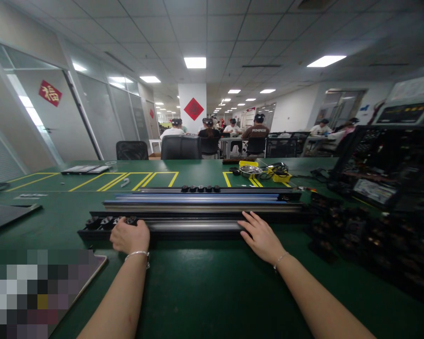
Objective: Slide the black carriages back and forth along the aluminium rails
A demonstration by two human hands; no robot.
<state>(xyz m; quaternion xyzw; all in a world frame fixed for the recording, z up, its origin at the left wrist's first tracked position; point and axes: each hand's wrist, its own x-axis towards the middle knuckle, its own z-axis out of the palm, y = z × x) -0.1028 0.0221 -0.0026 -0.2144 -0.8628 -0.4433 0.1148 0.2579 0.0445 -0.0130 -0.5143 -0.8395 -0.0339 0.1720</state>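
Note:
Several long metal rails [201,205] lie side by side across a green table [212,282]. My left hand [130,236] is closed over the near rail's left end, beside a row of small black parts [106,221]; what its fingers hold is hidden. My right hand [259,235] rests flat on the near rail [194,227], fingers stretched out and apart. Another row of black parts [200,189] sits on the far rail.
A black computer case [385,165] and dark parts stand at the right. A metal bowl [249,170] and yellow tray [281,177] lie behind the rails. A flat board [7,214] sits left. Office chairs [181,147] and several seated people are beyond the table.

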